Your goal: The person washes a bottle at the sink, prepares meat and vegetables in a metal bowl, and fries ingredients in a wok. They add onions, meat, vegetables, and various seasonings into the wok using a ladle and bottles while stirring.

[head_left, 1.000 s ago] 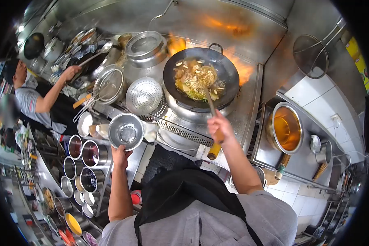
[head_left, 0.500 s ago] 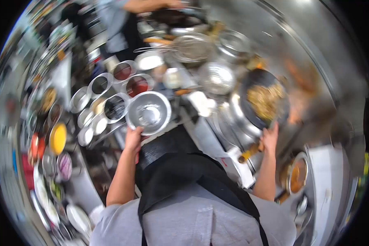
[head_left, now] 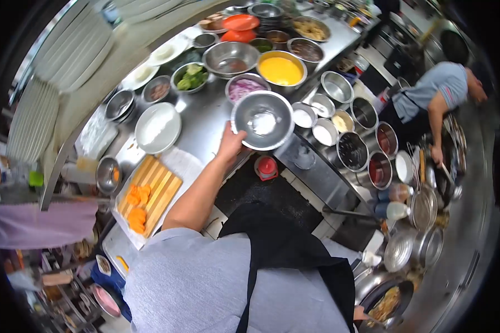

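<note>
Metal bowl in my left hand, browned food in the wok at my right.

My left hand (head_left: 230,143) pinches the near rim of the metal bowl (head_left: 263,119), thumb over the edge; I see no food in it; my right hand (head_left: 361,313), partly hidden by my apron (head_left: 294,261), looks closed around the handle of the ladle (head_left: 393,321), which reaches into the wok (head_left: 408,297); the food (head_left: 386,305) there is already browned, so I judge it well into cooking, with none of it dished out; farther off, carrot slices (head_left: 137,220) lie cut on the cutting board (head_left: 164,180); chopped red onion (head_left: 243,87) sits beyond my bowl; a co-worker (head_left: 430,91) leans toward the range.
</note>
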`<state>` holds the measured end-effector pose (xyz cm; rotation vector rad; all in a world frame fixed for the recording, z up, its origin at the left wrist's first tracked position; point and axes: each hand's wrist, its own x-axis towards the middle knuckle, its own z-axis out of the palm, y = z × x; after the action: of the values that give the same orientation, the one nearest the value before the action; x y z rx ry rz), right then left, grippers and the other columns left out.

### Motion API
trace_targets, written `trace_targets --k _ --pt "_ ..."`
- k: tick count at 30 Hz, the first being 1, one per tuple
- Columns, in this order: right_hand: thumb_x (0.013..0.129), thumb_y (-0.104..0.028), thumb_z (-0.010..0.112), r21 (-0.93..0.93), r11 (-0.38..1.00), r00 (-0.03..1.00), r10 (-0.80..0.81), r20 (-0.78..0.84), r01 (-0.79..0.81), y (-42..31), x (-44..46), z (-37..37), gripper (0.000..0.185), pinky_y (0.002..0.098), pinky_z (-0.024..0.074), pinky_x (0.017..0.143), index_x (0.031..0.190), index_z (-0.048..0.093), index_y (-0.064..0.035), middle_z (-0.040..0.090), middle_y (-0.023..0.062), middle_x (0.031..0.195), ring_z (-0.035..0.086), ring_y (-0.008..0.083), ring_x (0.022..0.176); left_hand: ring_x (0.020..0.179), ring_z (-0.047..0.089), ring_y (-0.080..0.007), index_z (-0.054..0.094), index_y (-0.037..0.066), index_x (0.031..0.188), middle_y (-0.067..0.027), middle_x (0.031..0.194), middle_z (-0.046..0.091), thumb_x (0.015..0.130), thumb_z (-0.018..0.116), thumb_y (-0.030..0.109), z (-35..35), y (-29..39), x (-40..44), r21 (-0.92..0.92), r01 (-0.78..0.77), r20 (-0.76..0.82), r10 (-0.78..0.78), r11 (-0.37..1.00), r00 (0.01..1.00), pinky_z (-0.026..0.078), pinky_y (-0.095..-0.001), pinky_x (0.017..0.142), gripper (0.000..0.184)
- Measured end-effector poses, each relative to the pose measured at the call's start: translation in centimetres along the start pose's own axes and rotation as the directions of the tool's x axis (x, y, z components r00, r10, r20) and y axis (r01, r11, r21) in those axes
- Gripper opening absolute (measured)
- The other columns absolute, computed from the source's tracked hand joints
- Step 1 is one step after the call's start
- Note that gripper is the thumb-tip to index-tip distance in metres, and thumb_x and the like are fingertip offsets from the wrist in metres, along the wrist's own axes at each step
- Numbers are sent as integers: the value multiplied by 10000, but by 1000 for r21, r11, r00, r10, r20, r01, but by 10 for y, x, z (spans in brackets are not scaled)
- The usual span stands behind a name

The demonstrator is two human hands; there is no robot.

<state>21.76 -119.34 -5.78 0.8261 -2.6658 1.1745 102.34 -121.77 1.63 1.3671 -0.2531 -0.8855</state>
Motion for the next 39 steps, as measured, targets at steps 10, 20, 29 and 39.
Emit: trace_targets --k 10,20,29,39 --pt "796 22 612 -4 997 996 -78 46 79 -52 10 32 751 373 445 941 1461 282 -92 494 135 1245 548 232 1010 910 648 -353 289 18 1315 -193 1131 505 916 501 167 -235 106 16 -235 -615 -738 274 753 617 585 -476 735 475" --pt "784 30 632 141 986 996 -81 -49 87 7 55 -47 743 360 447 924 1444 320 -104 539 110 1170 560 198 961 860 635 -215 494 93 1264 -116 1072 620 939 571 240 67 42 38 -152 -48 177 75 987 981 541 -348 728 365" --pt "845 41 482 459 762 882 457 118 -456 -17 -11 -146 862 299 436 403 1526 90 -314 499 54 726 472 132 482 799 642 -193 502 117 1170 -90 992 625 935 524 128 282 -125 -85 457 263 700 -526 850 483 536 -322 635 236" --pt "861 -19 528 -26 875 868 483 111 -483 64 33 -131 838 441 491 832 1533 77 -236 640 274 1023 634 399 922 824 614 -186 498 119 1206 -83 1026 607 898 567 175 468 -244 -209 700 -193 714 -683 688 154 502 -340 687 320"
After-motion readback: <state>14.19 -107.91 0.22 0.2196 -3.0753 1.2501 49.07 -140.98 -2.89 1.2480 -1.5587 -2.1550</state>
